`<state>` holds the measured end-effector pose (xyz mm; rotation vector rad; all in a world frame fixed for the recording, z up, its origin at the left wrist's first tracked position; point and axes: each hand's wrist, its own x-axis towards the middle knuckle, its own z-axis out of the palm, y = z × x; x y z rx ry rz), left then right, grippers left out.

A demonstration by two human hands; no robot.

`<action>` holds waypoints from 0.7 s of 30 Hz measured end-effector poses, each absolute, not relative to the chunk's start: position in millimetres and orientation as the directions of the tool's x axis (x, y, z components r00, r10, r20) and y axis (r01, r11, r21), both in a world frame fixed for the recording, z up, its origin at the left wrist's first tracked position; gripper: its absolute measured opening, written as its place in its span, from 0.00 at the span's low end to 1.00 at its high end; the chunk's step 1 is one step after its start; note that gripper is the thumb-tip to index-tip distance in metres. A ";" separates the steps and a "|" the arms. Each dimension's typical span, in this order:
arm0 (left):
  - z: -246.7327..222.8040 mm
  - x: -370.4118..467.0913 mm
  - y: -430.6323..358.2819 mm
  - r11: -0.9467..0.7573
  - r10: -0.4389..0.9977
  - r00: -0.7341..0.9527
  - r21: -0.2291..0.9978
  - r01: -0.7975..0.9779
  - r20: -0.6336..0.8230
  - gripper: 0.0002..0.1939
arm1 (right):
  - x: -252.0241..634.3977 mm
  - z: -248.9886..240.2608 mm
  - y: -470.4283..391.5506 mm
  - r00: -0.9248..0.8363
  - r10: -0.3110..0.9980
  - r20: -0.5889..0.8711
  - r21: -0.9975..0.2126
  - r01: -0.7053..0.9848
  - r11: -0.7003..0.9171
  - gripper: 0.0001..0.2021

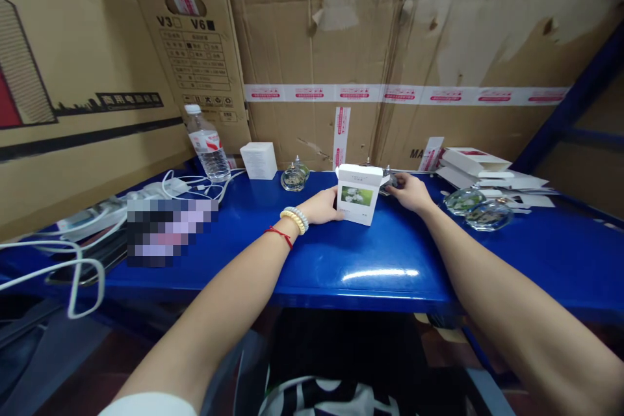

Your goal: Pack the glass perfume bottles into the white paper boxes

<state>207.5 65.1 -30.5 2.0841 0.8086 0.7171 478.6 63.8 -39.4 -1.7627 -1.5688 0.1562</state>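
A small white box (359,196) with a flower picture stands upright on the blue table, its top flap up. My left hand (324,206) is closed round its left side. Just right of the box, my right hand (408,191) has its fingers on a glass bottle (388,183), which is partly hidden by the fingers and the box. Further left stand two round glass bottles (294,177) with pointed tops. Two more glass bottles (489,214) are at the right, beside my right forearm.
A closed white box (259,160) and a water bottle (209,146) stand at the back left. White cables (78,266) and pixelated items lie on the left. Flat white cartons (480,166) are stacked at the back right. Cardboard (312,39) walls the table's rear.
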 end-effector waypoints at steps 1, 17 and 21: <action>-31.6 207.0 66.7 -0.518 0.728 0.644 0.804 0.292 0.235 0.32 | 479.0 -40.1 64.4 0.239 0.894 0.378 -0.595 0.803 0.037 0.19; 3.1 128.3 105.5 -0.264 0.768 -0.331 0.742 0.616 0.548 0.12 | 480.6 -25.3 58.1 0.366 0.683 0.633 -0.634 0.751 0.185 0.22; -7.4 123.6 111.7 -0.165 0.818 -0.336 0.750 0.641 0.467 0.19 | 482.7 -20.1 54.5 0.417 0.706 0.572 -0.679 0.724 0.122 0.19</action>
